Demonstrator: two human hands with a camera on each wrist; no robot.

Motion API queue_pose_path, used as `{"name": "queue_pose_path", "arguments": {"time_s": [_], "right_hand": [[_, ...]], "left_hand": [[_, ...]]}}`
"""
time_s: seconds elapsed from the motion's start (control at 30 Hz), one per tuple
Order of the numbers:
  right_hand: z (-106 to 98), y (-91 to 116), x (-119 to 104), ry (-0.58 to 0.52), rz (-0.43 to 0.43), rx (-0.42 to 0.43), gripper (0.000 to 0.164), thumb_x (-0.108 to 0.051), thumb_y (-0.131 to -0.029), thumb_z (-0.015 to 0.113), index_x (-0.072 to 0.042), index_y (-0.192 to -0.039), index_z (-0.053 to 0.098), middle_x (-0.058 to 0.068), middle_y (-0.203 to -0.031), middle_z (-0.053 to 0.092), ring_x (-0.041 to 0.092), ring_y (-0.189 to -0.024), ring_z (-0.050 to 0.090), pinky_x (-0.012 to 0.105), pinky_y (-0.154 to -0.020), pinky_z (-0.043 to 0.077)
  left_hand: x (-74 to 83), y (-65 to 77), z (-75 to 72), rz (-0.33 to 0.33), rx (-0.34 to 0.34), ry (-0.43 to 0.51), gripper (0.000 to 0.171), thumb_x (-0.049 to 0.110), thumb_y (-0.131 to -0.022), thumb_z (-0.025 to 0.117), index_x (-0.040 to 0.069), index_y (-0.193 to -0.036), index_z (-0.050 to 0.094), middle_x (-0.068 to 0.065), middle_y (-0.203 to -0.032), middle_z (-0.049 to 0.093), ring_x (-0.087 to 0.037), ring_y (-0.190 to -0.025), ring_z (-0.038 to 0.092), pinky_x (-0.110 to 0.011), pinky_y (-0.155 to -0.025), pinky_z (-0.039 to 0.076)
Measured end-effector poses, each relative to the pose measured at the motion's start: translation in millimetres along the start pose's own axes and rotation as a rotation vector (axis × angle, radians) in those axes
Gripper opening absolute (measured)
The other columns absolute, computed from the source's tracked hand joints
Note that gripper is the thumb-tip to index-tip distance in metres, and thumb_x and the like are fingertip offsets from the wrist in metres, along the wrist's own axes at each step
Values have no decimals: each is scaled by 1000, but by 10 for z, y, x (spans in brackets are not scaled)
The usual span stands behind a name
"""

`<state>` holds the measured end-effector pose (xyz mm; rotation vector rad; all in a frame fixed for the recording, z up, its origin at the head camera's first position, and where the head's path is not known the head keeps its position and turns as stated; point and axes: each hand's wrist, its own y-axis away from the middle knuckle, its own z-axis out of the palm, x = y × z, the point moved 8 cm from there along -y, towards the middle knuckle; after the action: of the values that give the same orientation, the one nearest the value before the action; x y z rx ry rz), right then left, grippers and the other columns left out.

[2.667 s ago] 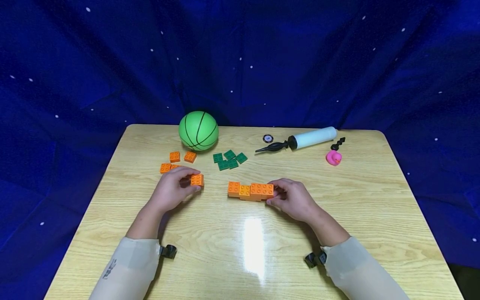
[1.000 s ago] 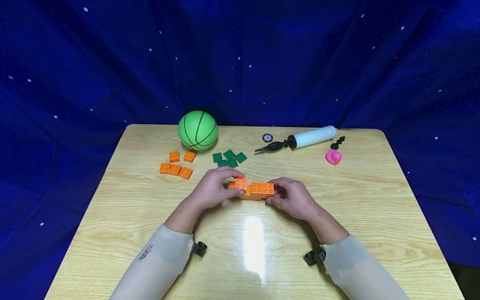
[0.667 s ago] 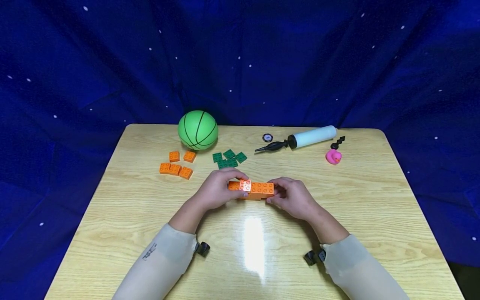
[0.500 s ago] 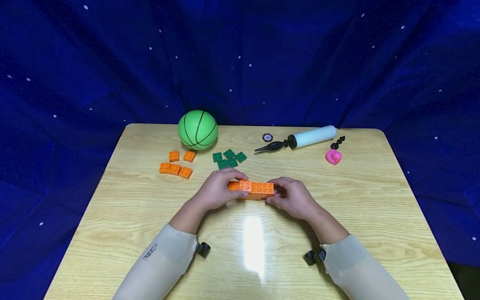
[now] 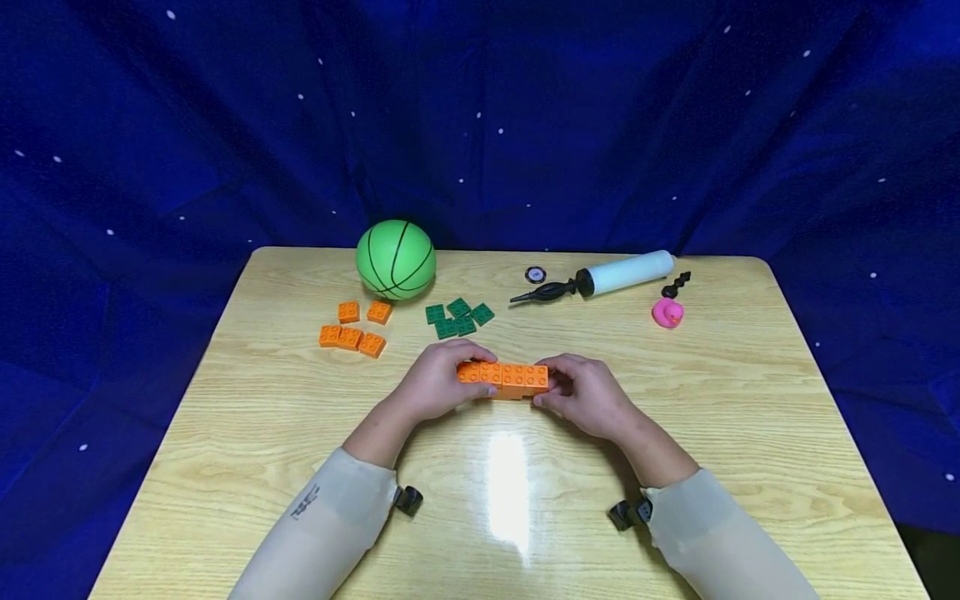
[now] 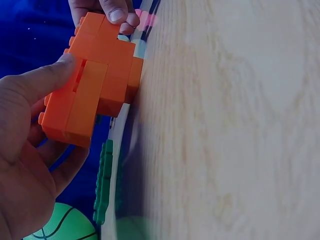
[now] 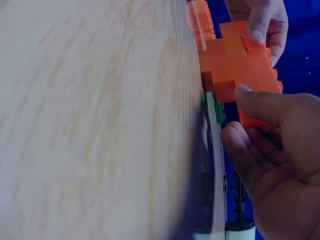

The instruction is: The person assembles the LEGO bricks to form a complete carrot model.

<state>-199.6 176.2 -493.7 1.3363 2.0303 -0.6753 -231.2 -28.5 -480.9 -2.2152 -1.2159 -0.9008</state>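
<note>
A block of orange toy bricks (image 5: 513, 377) stands on the table between the two hands, its studs up in one even row on top. In the left wrist view the orange block (image 6: 112, 65) looks stepped, wide above and narrower toward the table. The left hand (image 5: 435, 382) pinches its left part, thumb on the near side and fingers on the far side. At the other end the right hand (image 5: 588, 398) pinches the block too. The right wrist view shows that thumb pressed on the near face of the orange bricks (image 7: 245, 65), which overhang the base.
Several loose orange bricks (image 5: 349, 337) lie to the left, with flat green bricks (image 5: 459, 319) beside them. Behind are a green ball (image 5: 396, 260), a round chip (image 5: 536, 274), a hand pump (image 5: 628, 273), a black twisted piece (image 5: 676, 284) and a pink rubber duck (image 5: 667, 313).
The left hand has brought an orange brick rightward from the loose ones and pressed it into the low gap in the block's top row. The right hand has stayed at the right end.
</note>
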Motion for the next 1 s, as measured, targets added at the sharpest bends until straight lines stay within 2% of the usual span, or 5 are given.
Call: {"name": "queue_pose_path", "arguments": {"time_s": [0.7, 1.0], "right_hand": [[-11, -25, -33, 14, -19, 7, 42, -11, -84, 88, -5, -122, 72, 1, -99, 69, 13, -83, 63, 29, -71, 57], [-7, -30, -17, 32, -23, 12, 42, -12, -84, 88, -5, -122, 72, 0, -97, 68, 13, -82, 62, 28, -70, 56]], "left_hand": [[-80, -33, 25, -36, 16, 138, 31, 23, -79, 93, 23, -107, 80, 10, -113, 73, -13, -112, 65, -36, -103, 51], [-94, -24, 29, -42, 9, 151, 31, 24, -79, 93, 22, -107, 80, 9, -113, 73, -15, -113, 65, -36, -105, 49]]}}
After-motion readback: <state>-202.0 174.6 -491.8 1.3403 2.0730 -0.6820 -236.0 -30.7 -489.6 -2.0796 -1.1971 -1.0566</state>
